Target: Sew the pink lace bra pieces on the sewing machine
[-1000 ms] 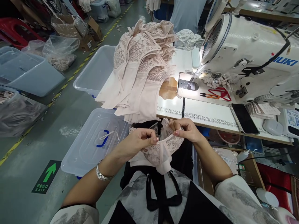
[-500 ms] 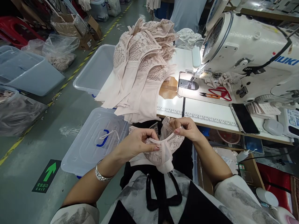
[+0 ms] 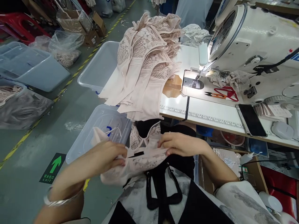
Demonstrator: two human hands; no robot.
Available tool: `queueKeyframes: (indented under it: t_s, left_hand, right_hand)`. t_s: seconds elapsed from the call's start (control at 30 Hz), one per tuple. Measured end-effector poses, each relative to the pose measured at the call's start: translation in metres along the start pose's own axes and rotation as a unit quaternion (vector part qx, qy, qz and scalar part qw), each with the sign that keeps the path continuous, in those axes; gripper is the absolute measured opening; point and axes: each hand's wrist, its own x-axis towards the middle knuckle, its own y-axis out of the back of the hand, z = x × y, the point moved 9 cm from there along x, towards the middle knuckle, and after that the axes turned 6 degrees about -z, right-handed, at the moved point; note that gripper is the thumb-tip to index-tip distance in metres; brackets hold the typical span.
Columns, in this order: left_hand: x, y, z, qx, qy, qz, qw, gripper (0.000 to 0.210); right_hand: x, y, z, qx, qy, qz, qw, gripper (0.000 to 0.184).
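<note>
Running left–right over the lap: pale lace bra.
Left hand grips its left part, right hand its right; bra on near side of table; sewing machine far right, right hand nearer it.

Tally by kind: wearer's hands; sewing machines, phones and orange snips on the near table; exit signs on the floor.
Hands: 2, left hand and right hand, both on the lace garment
Sewing machine: 1
Phone: 1
Orange snips: 1
Exit sign: 1
Total: 6
</note>
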Motion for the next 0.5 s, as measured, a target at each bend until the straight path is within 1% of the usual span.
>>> queueKeyframes:
  t_s: [0.03, 0.07, 0.1, 0.17, 0.2, 0.23, 0.3, 0.37, 0.43, 0.5]
  left_hand:
    - [0.015, -0.013, -0.01, 0.03, 0.026, -0.031, 0.999, 0.017]
    - [0.032, -0.023, -0.02, 0.062, 0.057, -0.05, 0.995, 0.016]
    - [0.048, -0.031, -0.027, 0.094, 0.079, -0.064, 0.99, 0.016]
    - [0.076, -0.042, -0.039, 0.147, 0.106, -0.065, 0.981, 0.017]
    - [0.087, -0.046, -0.043, 0.16, 0.114, -0.06, 0.979, 0.018]
    - [0.097, -0.049, -0.047, 0.167, 0.12, -0.055, 0.977, 0.017]
    - [0.109, -0.056, -0.054, 0.168, 0.125, -0.042, 0.977, 0.015]
    - [0.117, -0.061, -0.059, 0.163, 0.12, -0.031, 0.979, 0.012]
    - [0.121, -0.065, -0.063, 0.156, 0.114, -0.023, 0.981, 0.011]
    - [0.122, -0.068, -0.068, 0.146, 0.11, -0.021, 0.983, 0.011]
  right_hand:
    - [0.001, 0.001, 0.013, 0.01, -0.029, 0.008, 0.999, 0.032]
    - [0.002, 0.001, 0.03, 0.009, -0.075, 0.017, 0.997, 0.032]
    - [0.002, 0.0, 0.049, -0.005, -0.136, 0.024, 0.99, 0.032]
    - [0.001, -0.004, 0.086, -0.057, -0.257, 0.027, 0.964, 0.029]
    - [0.001, -0.006, 0.102, -0.084, -0.303, 0.03, 0.949, 0.026]
    - [0.003, -0.008, 0.115, -0.104, -0.335, 0.035, 0.936, 0.023]
    - [0.008, -0.011, 0.132, -0.122, -0.358, 0.054, 0.924, 0.017]
    - [0.012, -0.009, 0.142, -0.126, -0.362, 0.092, 0.919, 0.015]
    - [0.014, -0.008, 0.143, -0.111, -0.356, 0.117, 0.92, 0.021]
    - [0.015, -0.009, 0.133, -0.06, -0.328, 0.118, 0.935, 0.03]
